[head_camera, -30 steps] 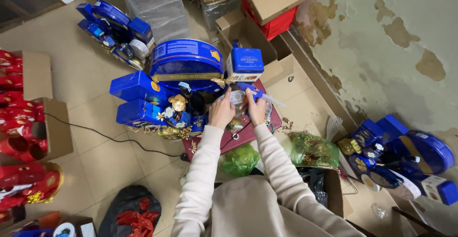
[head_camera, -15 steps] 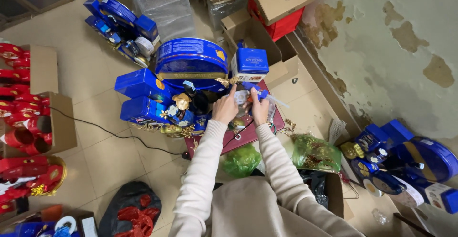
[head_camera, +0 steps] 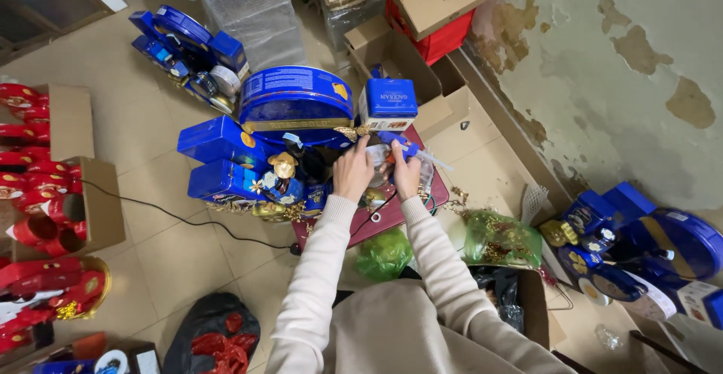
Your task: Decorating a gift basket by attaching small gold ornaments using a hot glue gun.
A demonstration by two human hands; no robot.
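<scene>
Since a second ago my two hands are staying together at the front of the blue arrangement, though the view is drifting so that the whole cluster is now sitting slightly higher and more to the left in frame. My right hand [head_camera: 405,169] is closing around a blue glue gun [head_camera: 403,146], its nozzle pointing away from me toward the small blue square box [head_camera: 388,103]; I am holding it angled low so the tip is meeting the joint rather than the box face. My left hand [head_camera: 354,169] is curling with fingers closed near a gold butterfly ornament [head_camera: 352,131], apparently steadying it, though I cannot tell whether the fingertips are actually pinching it or only pressing beside it. Both hands are working above a dark red tray [head_camera: 410,201], which seems to be serving as the base. Behind stands the large round blue tin [head_camera: 295,99], upright on its edge as a backdrop, with flat blue boxes [head_camera: 218,139] stacked to its left and a gold rose decoration [head_camera: 284,164] in front. A black cable [head_camera: 188,219] is trailing across the tiled floor toward the tray. Green cellophane bundles [head_camera: 501,238] are lying just to my right; red round tins [head_camera: 38,208] in cardboard boxes are sitting well apart on the left.
</scene>
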